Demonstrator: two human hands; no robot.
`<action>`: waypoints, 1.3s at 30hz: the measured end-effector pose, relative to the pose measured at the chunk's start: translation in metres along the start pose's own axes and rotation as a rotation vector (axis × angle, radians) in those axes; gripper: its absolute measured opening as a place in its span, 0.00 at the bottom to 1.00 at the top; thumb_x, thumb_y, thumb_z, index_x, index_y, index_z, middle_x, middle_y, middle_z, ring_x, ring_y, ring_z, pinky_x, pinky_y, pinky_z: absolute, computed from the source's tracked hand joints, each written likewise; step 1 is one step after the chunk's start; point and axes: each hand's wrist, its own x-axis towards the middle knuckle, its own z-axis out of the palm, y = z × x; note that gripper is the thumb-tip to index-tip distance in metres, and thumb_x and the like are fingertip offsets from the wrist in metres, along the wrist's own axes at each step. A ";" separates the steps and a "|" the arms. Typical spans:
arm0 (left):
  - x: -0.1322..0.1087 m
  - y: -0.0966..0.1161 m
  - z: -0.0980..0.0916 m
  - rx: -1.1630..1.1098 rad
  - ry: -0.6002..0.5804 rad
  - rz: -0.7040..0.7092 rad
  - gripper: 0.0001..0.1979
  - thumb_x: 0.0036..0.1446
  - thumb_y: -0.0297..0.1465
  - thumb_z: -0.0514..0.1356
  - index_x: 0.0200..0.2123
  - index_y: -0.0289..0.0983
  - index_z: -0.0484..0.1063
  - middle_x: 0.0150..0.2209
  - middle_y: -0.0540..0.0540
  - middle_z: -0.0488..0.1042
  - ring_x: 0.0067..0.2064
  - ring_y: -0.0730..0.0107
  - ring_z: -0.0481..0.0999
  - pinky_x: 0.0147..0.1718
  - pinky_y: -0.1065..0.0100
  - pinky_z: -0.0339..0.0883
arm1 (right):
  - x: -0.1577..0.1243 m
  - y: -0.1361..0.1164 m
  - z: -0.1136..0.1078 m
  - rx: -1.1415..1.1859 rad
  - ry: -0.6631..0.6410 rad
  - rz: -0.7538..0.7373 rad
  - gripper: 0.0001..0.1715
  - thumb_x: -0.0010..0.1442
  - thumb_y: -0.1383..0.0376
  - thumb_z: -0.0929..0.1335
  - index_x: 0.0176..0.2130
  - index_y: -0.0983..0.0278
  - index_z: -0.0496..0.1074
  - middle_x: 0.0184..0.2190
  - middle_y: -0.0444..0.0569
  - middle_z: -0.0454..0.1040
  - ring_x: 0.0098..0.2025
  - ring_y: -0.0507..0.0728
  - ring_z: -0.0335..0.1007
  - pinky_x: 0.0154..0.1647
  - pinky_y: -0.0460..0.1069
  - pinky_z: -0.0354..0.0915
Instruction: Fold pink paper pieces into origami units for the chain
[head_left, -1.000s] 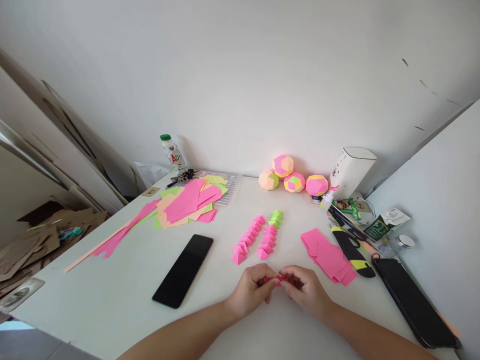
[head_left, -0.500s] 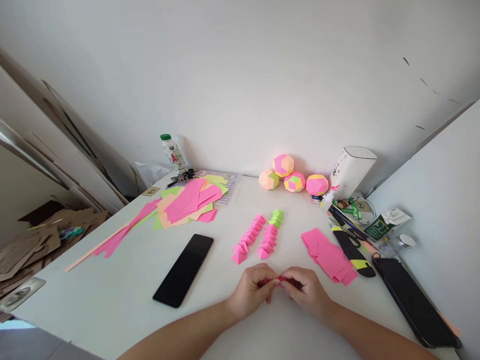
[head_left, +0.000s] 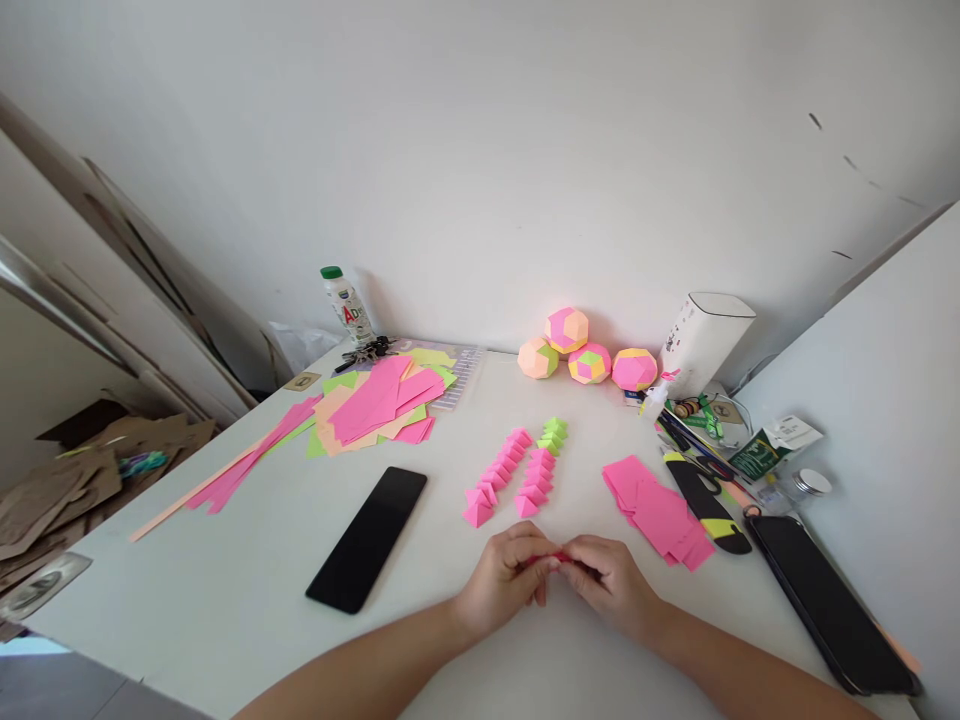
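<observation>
My left hand (head_left: 511,578) and my right hand (head_left: 611,582) meet above the near part of the table, fingertips together. Both pinch a small piece of pink paper (head_left: 556,557), mostly hidden behind the fingers, so its folded shape cannot be made out. Just beyond them lie two rows of folded paper pieces: an all-pink row (head_left: 501,477) on the left and a pink-and-green row (head_left: 543,467) on the right. A loose stack of pink paper rectangles (head_left: 660,512) lies to the right of my right hand.
A black phone (head_left: 367,540) lies left of my hands. Behind it are piled coloured paper sheets (head_left: 386,400) and a bottle (head_left: 348,308). Several paper balls (head_left: 589,364) sit by the wall. A utility knife (head_left: 706,503) and another phone (head_left: 831,602) lie at the right.
Both hands stay in nearly the same place, still pinching the pink paper. The fingers have shifted only slightly around it.
</observation>
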 end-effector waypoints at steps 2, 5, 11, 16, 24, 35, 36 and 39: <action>0.000 0.000 0.000 -0.008 -0.007 -0.008 0.15 0.57 0.39 0.57 0.35 0.33 0.76 0.33 0.47 0.63 0.19 0.81 0.71 0.15 0.77 0.61 | 0.000 0.000 0.000 0.012 -0.013 -0.010 0.20 0.65 0.58 0.61 0.28 0.64 0.73 0.22 0.47 0.71 0.24 0.53 0.65 0.27 0.47 0.62; 0.000 0.001 0.000 -0.015 -0.011 -0.019 0.15 0.57 0.39 0.58 0.35 0.33 0.76 0.33 0.47 0.63 0.19 0.80 0.71 0.15 0.77 0.62 | 0.000 -0.001 -0.001 0.022 -0.015 -0.024 0.21 0.65 0.58 0.60 0.28 0.64 0.73 0.23 0.48 0.72 0.25 0.53 0.66 0.29 0.47 0.63; 0.001 0.001 0.001 -0.023 -0.013 -0.030 0.16 0.57 0.41 0.58 0.33 0.33 0.76 0.33 0.48 0.63 0.19 0.80 0.72 0.13 0.78 0.61 | 0.002 -0.003 -0.002 0.014 -0.031 -0.043 0.22 0.66 0.60 0.59 0.27 0.65 0.73 0.22 0.48 0.71 0.25 0.53 0.66 0.28 0.47 0.64; 0.000 0.000 0.000 0.001 -0.036 -0.019 0.15 0.58 0.40 0.56 0.32 0.33 0.74 0.32 0.48 0.63 0.19 0.80 0.71 0.14 0.78 0.61 | 0.002 -0.004 -0.002 0.025 -0.048 -0.046 0.22 0.66 0.61 0.59 0.25 0.65 0.72 0.22 0.48 0.69 0.25 0.53 0.65 0.27 0.47 0.63; -0.002 0.000 0.000 0.144 -0.049 0.051 0.15 0.59 0.37 0.55 0.29 0.32 0.72 0.30 0.47 0.65 0.20 0.81 0.67 0.20 0.75 0.64 | -0.001 -0.006 -0.003 0.009 -0.080 -0.063 0.23 0.64 0.62 0.59 0.20 0.63 0.66 0.18 0.44 0.61 0.22 0.52 0.57 0.24 0.47 0.58; -0.001 0.005 -0.001 0.190 -0.004 0.147 0.15 0.58 0.37 0.56 0.22 0.36 0.61 0.23 0.49 0.63 0.25 0.75 0.64 0.21 0.75 0.58 | -0.001 -0.006 -0.004 0.079 -0.029 -0.029 0.16 0.62 0.63 0.60 0.25 0.64 0.68 0.20 0.46 0.66 0.23 0.52 0.59 0.22 0.46 0.57; 0.000 0.005 -0.002 0.168 -0.009 0.131 0.15 0.58 0.37 0.56 0.22 0.36 0.61 0.23 0.50 0.63 0.25 0.76 0.64 0.21 0.75 0.58 | -0.001 -0.005 -0.004 0.091 -0.019 -0.010 0.16 0.62 0.62 0.61 0.25 0.64 0.68 0.21 0.46 0.66 0.23 0.52 0.59 0.22 0.46 0.57; 0.001 0.004 -0.002 0.068 -0.024 0.035 0.15 0.58 0.38 0.57 0.24 0.36 0.61 0.24 0.52 0.62 0.22 0.78 0.64 0.20 0.74 0.57 | 0.000 -0.002 -0.003 0.112 0.001 0.044 0.15 0.60 0.62 0.62 0.24 0.64 0.66 0.20 0.44 0.64 0.22 0.51 0.56 0.21 0.46 0.55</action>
